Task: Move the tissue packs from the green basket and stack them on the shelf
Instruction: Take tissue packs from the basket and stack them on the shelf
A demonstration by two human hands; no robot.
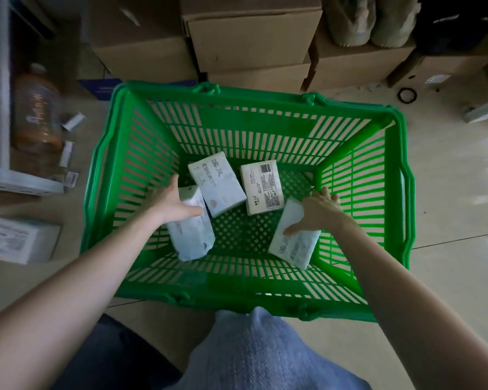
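Note:
A green basket (397, 192) stands on the floor in front of me with several white tissue packs inside. My left hand (174, 202) reaches into it and grips one tissue pack (190, 237) at the bottom left. My right hand (317, 211) grips another tissue pack (293, 243) at the bottom right, tilted against the basket's wall. Two more packs lie flat on the basket's floor beyond my hands: one face up (216, 182) and one showing its barcode side (261, 187). The left one overlaps the pack in my left hand.
Cardboard boxes (248, 38) are stacked behind the basket. A metal shelf (20, 181) stands at the left with a large bottle (35, 111) on it. A tissue pack (14, 239) lies at the lower left. Tiled floor spreads to the right.

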